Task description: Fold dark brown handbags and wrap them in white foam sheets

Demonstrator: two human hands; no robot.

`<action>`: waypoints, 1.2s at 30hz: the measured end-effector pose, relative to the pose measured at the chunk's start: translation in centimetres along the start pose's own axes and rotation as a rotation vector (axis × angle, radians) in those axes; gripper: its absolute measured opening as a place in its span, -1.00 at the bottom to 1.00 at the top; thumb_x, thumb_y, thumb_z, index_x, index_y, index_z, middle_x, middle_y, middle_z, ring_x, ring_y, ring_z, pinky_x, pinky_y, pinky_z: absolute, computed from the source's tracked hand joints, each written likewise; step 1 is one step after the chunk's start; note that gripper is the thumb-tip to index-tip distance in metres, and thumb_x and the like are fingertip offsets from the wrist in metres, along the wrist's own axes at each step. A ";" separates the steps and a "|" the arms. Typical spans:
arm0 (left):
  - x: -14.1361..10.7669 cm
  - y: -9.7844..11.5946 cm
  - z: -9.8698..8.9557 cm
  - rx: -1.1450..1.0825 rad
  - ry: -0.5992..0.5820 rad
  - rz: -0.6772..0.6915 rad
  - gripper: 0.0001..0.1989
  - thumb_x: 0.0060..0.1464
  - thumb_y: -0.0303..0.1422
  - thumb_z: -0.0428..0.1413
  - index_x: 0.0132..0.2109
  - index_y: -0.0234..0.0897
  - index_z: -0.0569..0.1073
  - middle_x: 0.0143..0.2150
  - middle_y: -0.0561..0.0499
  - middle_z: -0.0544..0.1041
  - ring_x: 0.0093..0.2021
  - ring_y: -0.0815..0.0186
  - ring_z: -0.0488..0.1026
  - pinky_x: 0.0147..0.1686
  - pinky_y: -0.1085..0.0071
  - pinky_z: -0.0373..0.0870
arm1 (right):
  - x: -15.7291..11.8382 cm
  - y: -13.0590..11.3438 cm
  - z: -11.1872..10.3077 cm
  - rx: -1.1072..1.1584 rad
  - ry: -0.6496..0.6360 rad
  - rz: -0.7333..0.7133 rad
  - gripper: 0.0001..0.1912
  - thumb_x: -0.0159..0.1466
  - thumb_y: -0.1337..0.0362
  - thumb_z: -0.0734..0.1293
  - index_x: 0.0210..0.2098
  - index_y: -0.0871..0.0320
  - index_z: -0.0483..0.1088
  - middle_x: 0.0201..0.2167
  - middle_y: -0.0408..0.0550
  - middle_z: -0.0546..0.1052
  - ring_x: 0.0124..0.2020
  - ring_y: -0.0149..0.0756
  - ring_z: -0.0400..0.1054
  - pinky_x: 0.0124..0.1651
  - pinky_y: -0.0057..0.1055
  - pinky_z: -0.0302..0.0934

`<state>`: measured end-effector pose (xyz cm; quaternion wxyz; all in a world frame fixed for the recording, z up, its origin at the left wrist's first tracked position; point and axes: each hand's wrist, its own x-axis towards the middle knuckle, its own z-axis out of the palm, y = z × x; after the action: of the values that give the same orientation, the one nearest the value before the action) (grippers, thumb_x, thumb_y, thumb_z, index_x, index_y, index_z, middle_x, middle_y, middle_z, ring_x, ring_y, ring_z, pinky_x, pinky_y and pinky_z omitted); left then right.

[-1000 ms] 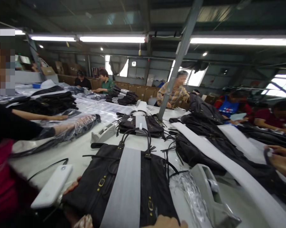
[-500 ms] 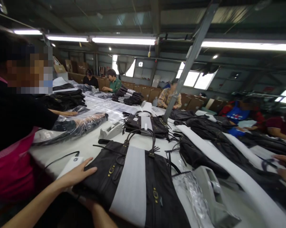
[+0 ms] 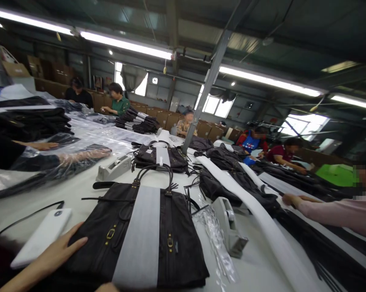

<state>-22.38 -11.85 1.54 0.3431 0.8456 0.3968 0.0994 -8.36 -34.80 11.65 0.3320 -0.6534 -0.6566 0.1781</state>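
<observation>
A black handbag (image 3: 88, 227) lies flat on the table before me, its two handles pointing away. Down its middle runs a white foam strip (image 3: 138, 239), with a gold-coloured buckle on either side. My left hand (image 3: 59, 251) rests at the bag's left edge, thumb and forefinger spread apart on the dark material. Only a sliver of my right hand (image 3: 107, 288) shows at the bottom border, by the strip's near end; its fingers are hidden. Beside my left hand lies a white phone (image 3: 44, 235) with a cable plugged in.
Beyond the handbag is a second black bag (image 3: 146, 159). Tape dispensers (image 3: 227, 227) (image 3: 114, 167) stand on both sides, with crumpled clear plastic (image 3: 216, 239) at the right. A metal post (image 3: 205, 87) rises behind. Co-workers handle bags around the table, one at left with plastic-covered hands (image 3: 82, 156).
The view has swung right, bringing another co-worker in at the right. The handbag now lies squarer and its lower edge shows. My right hand has mostly dropped out of view.
</observation>
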 end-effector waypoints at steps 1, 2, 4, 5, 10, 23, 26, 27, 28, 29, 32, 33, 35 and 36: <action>-0.1 -0.1 0.3 0.088 0.034 -0.001 -0.23 0.07 -0.06 -0.16 0.31 -0.50 0.08 0.26 -0.20 0.26 0.26 0.04 0.18 0.23 0.16 0.14 | 0.2 1.1 -1.7 0.001 0.007 0.016 -0.67 0.39 0.14 0.10 -0.05 0.09 0.41 -0.11 -0.12 0.49 -0.17 -0.31 0.39 -0.15 -0.37 0.33; -0.1 0.4 0.4 0.191 0.075 0.000 -0.24 0.07 -0.10 -0.16 0.32 -0.51 0.05 0.28 -0.25 0.23 0.28 -0.01 0.15 0.23 0.10 0.10 | 0.6 2.5 -3.7 -0.007 0.026 0.042 -0.61 0.41 0.17 0.02 -0.04 0.07 0.41 -0.14 -0.14 0.52 -0.17 -0.33 0.40 -0.15 -0.40 0.31; 0.0 2.7 0.1 0.402 0.163 0.047 -0.28 0.08 -0.15 -0.14 0.35 -0.36 0.01 0.31 -0.26 0.17 0.31 -0.10 0.06 0.22 -0.03 0.03 | 2.0 5.7 -7.7 -0.059 0.125 0.173 -0.54 0.41 0.25 -0.06 0.02 0.12 0.39 -0.16 -0.08 0.54 -0.14 -0.32 0.40 -0.05 -0.39 0.28; 0.2 4.3 -0.1 0.485 0.195 0.096 -0.32 0.10 -0.17 -0.13 0.35 -0.25 0.02 0.32 -0.23 0.15 0.32 -0.12 0.01 0.21 -0.07 -0.01 | 2.8 7.4 -9.5 -0.124 0.200 0.259 -0.57 0.40 0.28 -0.02 0.06 0.13 0.37 -0.12 -0.04 0.53 -0.08 -0.30 0.38 0.05 -0.35 0.22; 2.4 10.5 1.2 0.620 0.163 0.268 -0.42 0.18 -0.13 -0.13 0.33 -0.02 0.05 0.39 -0.10 0.00 0.38 -0.02 -0.17 0.24 -0.09 -0.18 | 5.2 15.5 -12.9 -0.512 0.083 0.361 -0.51 0.34 0.33 0.02 0.25 0.18 0.16 0.19 0.12 0.31 0.21 -0.19 0.15 0.23 -0.21 0.02; 4.5 5.3 5.0 0.498 0.026 0.133 -0.34 0.15 0.08 -0.18 0.30 -0.08 0.08 0.39 -0.09 -0.05 0.38 -0.01 -0.20 0.22 -0.04 -0.03 | 1.6 24.8 -10.4 -0.943 0.186 0.640 -0.31 0.32 0.00 0.01 0.31 0.31 0.02 0.37 0.14 -0.16 0.38 -0.04 -0.30 0.33 -0.05 -0.46; 4.7 5.0 5.3 0.503 0.031 0.143 -0.34 0.15 0.10 -0.18 0.30 -0.06 0.06 0.39 -0.05 -0.06 0.38 -0.01 -0.20 0.23 -0.03 -0.03 | 1.7 25.3 -10.3 -0.945 0.193 0.680 -0.27 0.31 -0.03 0.03 0.30 0.37 0.04 0.34 0.22 -0.06 0.36 0.02 -0.23 0.32 -0.02 -0.42; 4.8 4.9 5.4 0.507 0.028 0.140 -0.34 0.15 0.10 -0.18 0.30 -0.06 0.06 0.39 -0.04 -0.06 0.38 -0.01 -0.20 0.23 -0.02 -0.03 | 1.8 25.5 -10.4 -0.937 0.175 0.681 -0.27 0.31 -0.03 0.02 0.29 0.39 0.05 0.33 0.24 -0.02 0.35 0.02 -0.19 0.32 -0.02 -0.40; 4.8 4.9 5.5 0.511 0.021 0.132 -0.34 0.14 0.11 -0.18 0.30 -0.05 0.05 0.39 -0.03 -0.05 0.38 0.00 -0.20 0.23 -0.01 -0.04 | 1.9 25.8 -10.5 -0.927 0.156 0.679 -0.27 0.31 -0.02 0.00 0.28 0.40 0.07 0.32 0.25 0.02 0.35 0.02 -0.16 0.32 -0.02 -0.39; 4.9 4.8 5.6 0.515 0.013 0.119 -0.34 0.14 0.11 -0.18 0.30 -0.04 0.05 0.39 -0.02 -0.05 0.38 0.01 -0.20 0.24 -0.01 -0.04 | 2.1 26.0 -10.6 -0.918 0.139 0.675 -0.28 0.32 -0.02 -0.01 0.27 0.41 0.09 0.31 0.25 0.04 0.34 0.01 -0.14 0.32 -0.02 -0.39; 4.9 5.1 5.7 0.528 0.011 0.080 -0.33 0.13 0.11 -0.17 0.30 -0.04 0.05 0.39 -0.02 -0.05 0.38 0.01 -0.20 0.23 -0.02 -0.05 | 3.0 26.5 -10.9 -0.898 0.106 0.660 -0.32 0.34 0.01 -0.07 0.25 0.36 0.14 0.30 0.21 0.08 0.35 -0.04 -0.16 0.31 0.04 -0.42; 4.9 5.2 5.7 0.528 0.016 0.073 -0.33 0.13 0.10 -0.17 0.31 -0.04 0.06 0.40 -0.03 -0.06 0.38 0.00 -0.20 0.22 -0.03 -0.04 | 3.2 26.6 -10.9 -0.895 0.106 0.657 -0.32 0.34 0.02 -0.09 0.25 0.34 0.15 0.30 0.19 0.08 0.35 -0.06 -0.17 0.30 0.06 -0.44; 4.9 5.5 5.6 0.519 0.023 0.069 -0.33 0.13 0.09 -0.17 0.31 -0.06 0.07 0.40 -0.06 -0.05 0.38 -0.01 -0.20 0.21 -0.05 -0.05 | 3.5 26.5 -10.9 -0.897 0.119 0.658 -0.33 0.35 0.02 -0.11 0.25 0.32 0.14 0.31 0.18 0.08 0.36 -0.08 -0.18 0.29 0.08 -0.46; 4.9 5.5 5.6 0.513 0.022 0.072 -0.33 0.13 0.09 -0.17 0.31 -0.07 0.08 0.40 -0.07 -0.05 0.38 -0.02 -0.20 0.21 -0.06 -0.05 | 3.6 26.4 -10.8 -0.901 0.130 0.660 -0.33 0.36 0.02 -0.12 0.25 0.32 0.14 0.31 0.17 0.07 0.36 -0.09 -0.19 0.29 0.08 -0.47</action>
<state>-13.33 -13.53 0.49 0.1093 0.9175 0.3822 0.0168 18.68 -31.27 2.50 -0.0135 -0.9111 -0.4067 -0.0659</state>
